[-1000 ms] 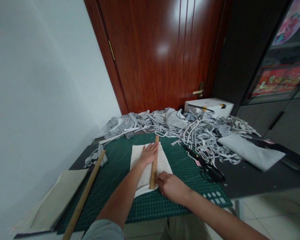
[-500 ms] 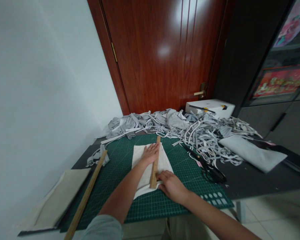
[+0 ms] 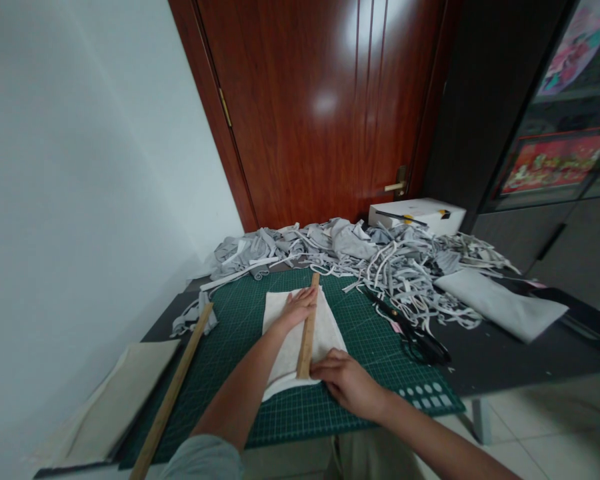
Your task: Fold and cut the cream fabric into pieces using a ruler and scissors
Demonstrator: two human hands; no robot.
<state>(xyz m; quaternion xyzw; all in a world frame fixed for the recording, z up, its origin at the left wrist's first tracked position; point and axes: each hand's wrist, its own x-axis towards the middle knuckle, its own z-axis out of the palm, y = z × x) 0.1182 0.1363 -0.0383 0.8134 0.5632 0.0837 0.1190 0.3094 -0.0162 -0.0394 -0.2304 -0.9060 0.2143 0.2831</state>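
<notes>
A folded piece of off-white cloth (image 3: 279, 357) lies on a green cutting mat (image 3: 360, 313) in front of me. A wooden ruler (image 3: 309, 340) runs lengthwise over the cloth. My left hand (image 3: 298, 308) lies flat with fingers stretched, pressing on the cloth and on the ruler's upper half. By the ruler's near end, my right hand (image 3: 347, 381) is closed, its bent fingertips at the cloth's lower right edge. What those fingertips hold, if anything, is hidden.
Black scissors (image 3: 420, 343) lie at the mat's right. Grey fabric scraps (image 3: 400, 267) heap along the back, before a white box (image 3: 420, 215). At left are a wooden strip (image 3: 173, 393) and stacked cloth (image 3: 125, 400). Grey folded fabric (image 3: 500, 303) lies right.
My right hand has shifted slightly towards me and its fingers have curled more at the cloth's near edge. The left hand stays on the ruler. The view has tilted slightly.
</notes>
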